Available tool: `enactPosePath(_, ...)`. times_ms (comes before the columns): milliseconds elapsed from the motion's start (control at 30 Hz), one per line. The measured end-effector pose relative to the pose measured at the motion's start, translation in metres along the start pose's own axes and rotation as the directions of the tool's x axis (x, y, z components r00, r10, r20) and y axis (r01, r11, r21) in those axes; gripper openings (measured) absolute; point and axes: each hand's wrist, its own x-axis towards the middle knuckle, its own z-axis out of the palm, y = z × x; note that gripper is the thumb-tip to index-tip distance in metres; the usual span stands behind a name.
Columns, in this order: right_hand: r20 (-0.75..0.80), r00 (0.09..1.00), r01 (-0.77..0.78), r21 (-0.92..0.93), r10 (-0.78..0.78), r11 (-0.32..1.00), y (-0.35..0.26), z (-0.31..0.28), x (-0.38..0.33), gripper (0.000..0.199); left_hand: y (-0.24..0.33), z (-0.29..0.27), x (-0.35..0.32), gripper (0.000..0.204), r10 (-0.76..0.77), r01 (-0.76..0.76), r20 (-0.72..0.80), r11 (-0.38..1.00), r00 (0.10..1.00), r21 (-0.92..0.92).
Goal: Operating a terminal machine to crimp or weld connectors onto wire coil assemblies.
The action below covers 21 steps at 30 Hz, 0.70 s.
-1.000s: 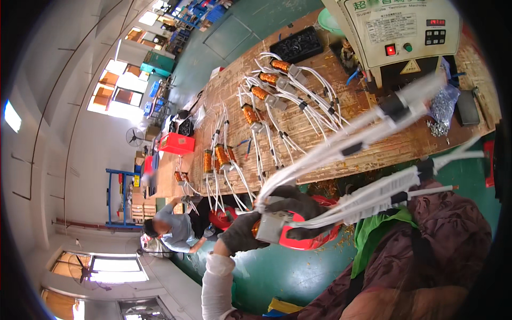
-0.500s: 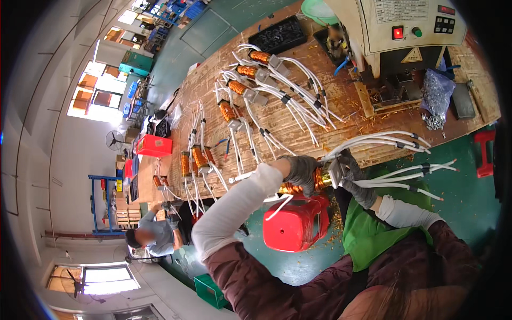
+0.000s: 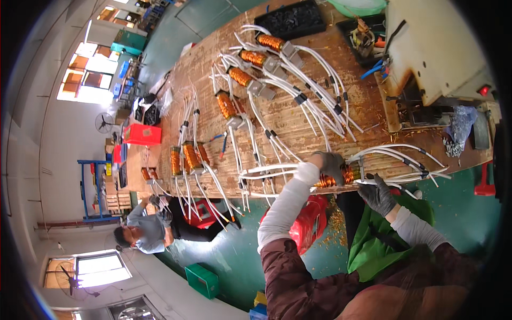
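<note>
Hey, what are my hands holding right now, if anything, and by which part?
Your left hand holds a copper-wound coil around its winding. Your right hand is at the coil's white leads; whether it grips them cannot be told.

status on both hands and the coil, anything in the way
Left grip on coil. Right grip open beside its end. Coil at table edge. Other coils farther back.
</note>
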Motion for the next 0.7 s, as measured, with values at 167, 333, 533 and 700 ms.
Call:
enactPosePath(167,-0.011,0.997,-0.076,0.017,0.076,0.997,-0.005,0.001,0.001,0.034,-0.071,0.022,-0.068,0.038,0.011,-0.599,-0.689,0.505,0.724,-0.621)
enactPosePath(333,-0.195,0.958,-0.214,0.013,0.212,0.977,-0.011,-0.003,-0.003,0.034,-0.167,0.054,-0.089,0.075,-0.782,-0.201,-0.612,0.585,0.116,-0.786)
enactPosePath(533,-0.204,0.967,-0.137,0.092,0.153,0.986,0.0,-0.041,-0.002,0.032,-0.232,0.022,-0.07,0.071,-0.707,0.078,-0.589,0.612,-0.391,-0.787)
enactPosePath(700,-0.269,0.961,-0.069,-0.026,0.059,0.997,0.013,-0.045,0.006,0.033,-0.258,-0.013,-0.095,0.075,-0.59,0.181,-0.616,0.629,-0.522,-0.756)
